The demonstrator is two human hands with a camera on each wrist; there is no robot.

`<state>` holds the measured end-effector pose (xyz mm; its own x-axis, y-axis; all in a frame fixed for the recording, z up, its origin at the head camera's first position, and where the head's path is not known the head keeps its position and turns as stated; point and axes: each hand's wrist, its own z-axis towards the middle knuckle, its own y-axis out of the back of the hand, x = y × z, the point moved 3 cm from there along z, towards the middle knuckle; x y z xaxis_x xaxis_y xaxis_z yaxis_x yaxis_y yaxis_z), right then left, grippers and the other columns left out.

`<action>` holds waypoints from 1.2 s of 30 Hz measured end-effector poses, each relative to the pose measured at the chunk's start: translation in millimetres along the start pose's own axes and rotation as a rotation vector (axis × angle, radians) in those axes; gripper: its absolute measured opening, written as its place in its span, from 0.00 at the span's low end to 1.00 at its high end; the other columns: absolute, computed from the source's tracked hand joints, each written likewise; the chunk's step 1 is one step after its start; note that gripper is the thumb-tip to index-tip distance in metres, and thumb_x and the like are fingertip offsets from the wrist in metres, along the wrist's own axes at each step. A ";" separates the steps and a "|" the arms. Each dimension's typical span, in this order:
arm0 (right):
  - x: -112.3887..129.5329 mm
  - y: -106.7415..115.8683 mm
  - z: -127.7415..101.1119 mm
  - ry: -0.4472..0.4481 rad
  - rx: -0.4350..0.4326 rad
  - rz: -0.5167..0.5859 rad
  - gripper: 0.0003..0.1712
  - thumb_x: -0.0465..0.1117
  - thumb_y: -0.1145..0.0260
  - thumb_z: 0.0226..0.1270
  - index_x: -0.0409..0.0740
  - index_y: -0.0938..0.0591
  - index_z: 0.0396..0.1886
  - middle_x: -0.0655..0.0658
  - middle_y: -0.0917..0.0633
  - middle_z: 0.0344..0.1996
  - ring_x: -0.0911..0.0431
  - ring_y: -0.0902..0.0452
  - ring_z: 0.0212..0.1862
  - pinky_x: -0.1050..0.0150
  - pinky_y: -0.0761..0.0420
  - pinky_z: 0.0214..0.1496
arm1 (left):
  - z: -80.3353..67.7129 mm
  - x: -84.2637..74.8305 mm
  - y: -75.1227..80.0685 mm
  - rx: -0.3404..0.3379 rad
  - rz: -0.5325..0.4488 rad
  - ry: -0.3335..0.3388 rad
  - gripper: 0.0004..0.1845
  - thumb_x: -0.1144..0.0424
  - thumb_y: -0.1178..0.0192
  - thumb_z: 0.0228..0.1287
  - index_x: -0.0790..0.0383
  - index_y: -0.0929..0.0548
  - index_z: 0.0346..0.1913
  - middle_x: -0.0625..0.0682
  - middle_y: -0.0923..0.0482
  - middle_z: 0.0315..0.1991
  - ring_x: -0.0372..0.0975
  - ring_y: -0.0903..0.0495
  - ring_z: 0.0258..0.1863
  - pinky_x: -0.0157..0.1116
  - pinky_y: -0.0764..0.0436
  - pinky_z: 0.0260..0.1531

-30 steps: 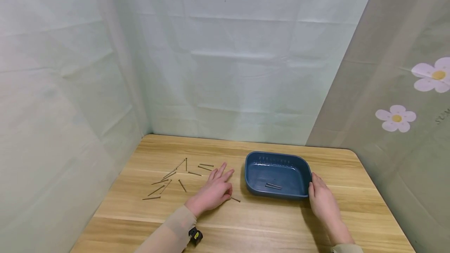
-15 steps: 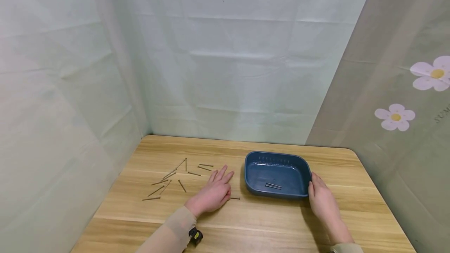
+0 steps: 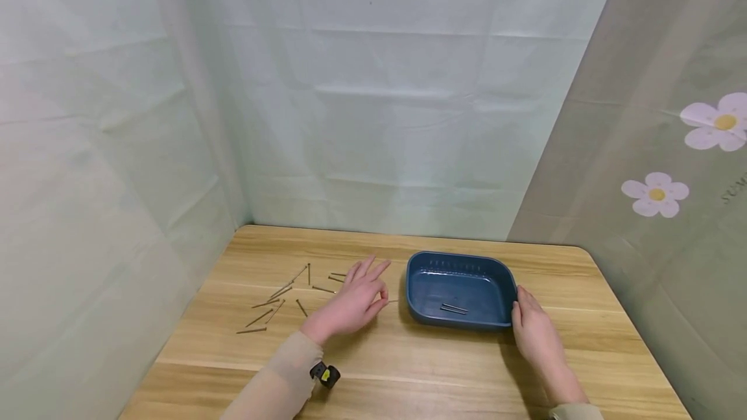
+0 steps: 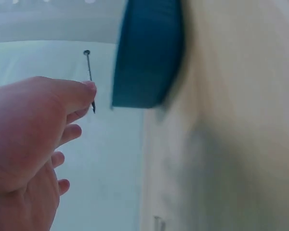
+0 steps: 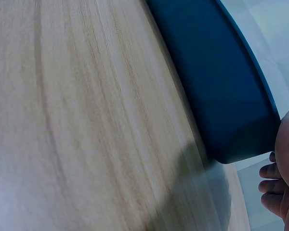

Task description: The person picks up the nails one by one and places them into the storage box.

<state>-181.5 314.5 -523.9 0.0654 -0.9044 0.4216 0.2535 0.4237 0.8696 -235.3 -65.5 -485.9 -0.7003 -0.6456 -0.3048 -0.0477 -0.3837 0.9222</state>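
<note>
Left hand [image 3: 350, 303] pinches one nail [image 4: 88, 66], lower centre. Right hand [image 3: 537, 332] relaxed against blue tray [image 3: 432, 284], lower right; two nails [image 3: 455, 307] inside. About twelve loose nails [image 3: 251, 330] lower left on worktop [image 3: 443, 374].

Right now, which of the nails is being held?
The nail pinched in the left hand's fingertips. The other visible nails lie unheld: two inside the blue tray, the rest on the table.
</note>
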 end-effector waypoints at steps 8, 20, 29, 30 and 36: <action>-0.5 -1.0 -0.6 -0.012 0.006 0.006 0.28 0.37 0.49 0.86 0.20 0.32 0.74 0.20 0.29 0.72 0.27 0.32 0.73 0.33 0.33 0.74 | 35.2 -21.1 17.3 -0.026 0.012 -0.037 0.04 0.58 0.36 0.79 0.49 0.18 0.42 0.58 0.43 0.84 0.57 0.61 0.86 0.64 0.53 0.79; -1.3 -1.3 0.0 -0.022 0.011 0.021 0.29 0.38 0.50 0.86 0.21 0.33 0.76 0.21 0.30 0.73 0.28 0.33 0.74 0.34 0.34 0.75 | 90.2 -51.7 25.6 0.017 0.051 -0.120 0.05 0.57 0.37 0.81 0.50 0.19 0.42 0.58 0.41 0.84 0.56 0.61 0.86 0.62 0.53 0.80; -2.1 -2.1 -0.1 -0.016 0.000 0.019 0.29 0.38 0.49 0.86 0.21 0.32 0.75 0.21 0.29 0.72 0.28 0.32 0.74 0.33 0.33 0.74 | 120.8 -73.5 29.2 0.038 0.109 -0.151 0.07 0.53 0.40 0.82 0.48 0.18 0.43 0.56 0.40 0.84 0.54 0.60 0.87 0.59 0.52 0.81; -1.9 -2.1 -0.2 -0.011 -0.005 0.018 0.28 0.37 0.48 0.86 0.21 0.32 0.75 0.21 0.28 0.72 0.28 0.31 0.73 0.33 0.32 0.74 | 123.4 -74.8 28.4 0.044 0.116 -0.150 0.07 0.53 0.40 0.82 0.48 0.18 0.43 0.56 0.40 0.84 0.54 0.60 0.87 0.58 0.52 0.81; -1.2 -2.4 0.2 0.002 -0.010 0.017 0.28 0.37 0.48 0.86 0.20 0.32 0.74 0.20 0.28 0.71 0.27 0.30 0.72 0.33 0.31 0.73 | 133.3 -75.5 15.4 0.076 0.173 -0.133 0.07 0.52 0.39 0.82 0.47 0.17 0.42 0.54 0.41 0.84 0.55 0.60 0.86 0.59 0.51 0.81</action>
<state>-182.4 314.6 -526.5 0.0714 -0.8973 0.4355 0.2619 0.4382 0.8599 -278.1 65.4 -417.0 -0.7904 -0.6024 -0.1115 0.0308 -0.2209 0.9748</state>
